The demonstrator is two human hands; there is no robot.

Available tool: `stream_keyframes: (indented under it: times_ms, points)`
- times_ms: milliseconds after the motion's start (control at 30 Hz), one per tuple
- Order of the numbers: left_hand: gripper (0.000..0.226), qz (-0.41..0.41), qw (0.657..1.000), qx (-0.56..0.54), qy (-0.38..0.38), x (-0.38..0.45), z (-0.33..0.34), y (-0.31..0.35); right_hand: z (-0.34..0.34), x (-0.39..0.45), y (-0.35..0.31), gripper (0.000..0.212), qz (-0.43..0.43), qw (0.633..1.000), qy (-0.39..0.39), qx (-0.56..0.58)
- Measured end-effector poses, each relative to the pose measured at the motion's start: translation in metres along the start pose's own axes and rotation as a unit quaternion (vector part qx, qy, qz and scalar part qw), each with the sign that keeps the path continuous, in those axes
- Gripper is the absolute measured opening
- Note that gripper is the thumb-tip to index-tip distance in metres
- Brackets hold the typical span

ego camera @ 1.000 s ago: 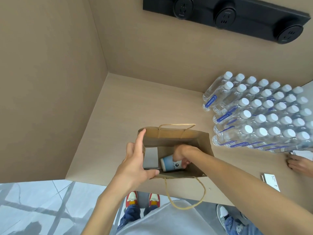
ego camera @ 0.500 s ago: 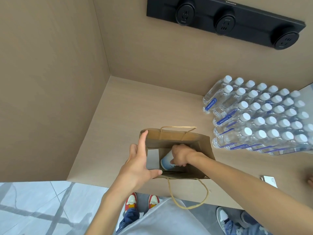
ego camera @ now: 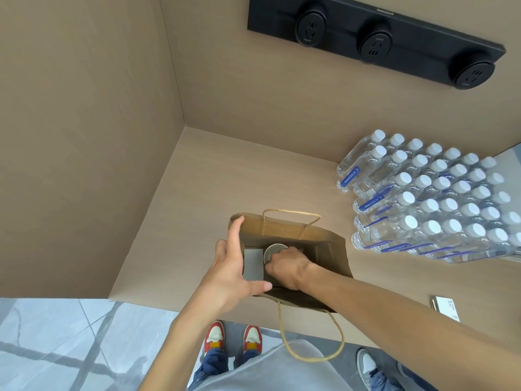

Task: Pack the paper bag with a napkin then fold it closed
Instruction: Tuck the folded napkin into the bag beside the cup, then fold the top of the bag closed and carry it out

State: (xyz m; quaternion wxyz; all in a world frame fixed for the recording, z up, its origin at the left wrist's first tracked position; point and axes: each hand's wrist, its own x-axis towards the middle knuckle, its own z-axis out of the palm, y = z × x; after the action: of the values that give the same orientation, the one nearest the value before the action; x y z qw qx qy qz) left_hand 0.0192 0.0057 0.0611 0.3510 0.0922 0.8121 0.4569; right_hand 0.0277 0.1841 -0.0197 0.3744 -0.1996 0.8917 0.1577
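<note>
Right hand (ego camera: 284, 265), reaching into the open brown paper bag (ego camera: 332, 255), closes its fingers on an upright paper cup (ego camera: 272, 252). Left hand (ego camera: 229, 273), spread flat, props the bag's left wall. White folded napkin (ego camera: 253, 263) lies inside, beside the cup. Packing step nearing completion, by estimate; next, both hands withdraw and fold the rim on the pale wooden counter (ego camera: 203, 193).

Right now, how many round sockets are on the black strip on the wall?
3, in a row along the black strip: the left socket, the middle socket and the right socket. None appear hidden.
</note>
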Motion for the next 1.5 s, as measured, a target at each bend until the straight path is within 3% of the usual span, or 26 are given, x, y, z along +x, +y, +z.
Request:
stream_keyframes:
  times_ms: [400,533,667,833,1000,1167,1233,1333,1433,1500]
  points:
    - [0.13,0.02,0.999,-0.043,-0.003,0.006,-0.001,-0.009,-0.004,-0.014,0.004,0.027,0.026,1.0,-0.013,0.007]
    - [0.128,0.023,0.999,-0.04,-0.008,0.009,-0.003,-0.006,-0.015,-0.033,0.013,0.024,0.051,0.995,0.009,0.086]
    - [0.125,0.031,0.999,-0.027,-0.005,0.011,-0.004,-0.005,-0.031,-0.066,0.023,0.027,0.084,0.965,0.024,0.247]
    - [0.111,0.083,0.997,-0.005,0.002,0.012,-0.009,-0.005,-0.055,-0.114,0.032,0.014,0.059,0.838,0.061,0.539]
    - [0.09,0.078,0.996,-0.031,0.019,0.006,-0.023,-0.003,-0.058,-0.184,0.057,0.017,0.007,0.638,0.193,0.746]
    - [0.057,-0.009,0.99,-0.122,0.074,0.003,-0.039,-0.007,-0.02,-0.206,0.086,0.028,0.129,0.454,0.313,0.824]
    - [0.053,-0.043,0.984,-0.141,0.096,0.007,-0.041,-0.011,0.001,-0.194,0.093,0.03,0.195,0.427,0.308,0.828]
    - [0.06,-0.119,0.978,-0.151,0.079,0.017,-0.038,-0.015,0.026,-0.168,0.093,0.04,0.26,0.429,0.244,0.83]
    - [0.075,-0.174,0.968,-0.175,0.039,0.026,-0.033,-0.014,0.041,-0.142,0.084,0.052,0.273,0.441,0.154,0.841]
    - [0.076,-0.185,0.962,-0.202,0.007,0.031,-0.03,-0.01,0.045,-0.127,0.079,0.061,0.268,0.429,0.112,0.855]
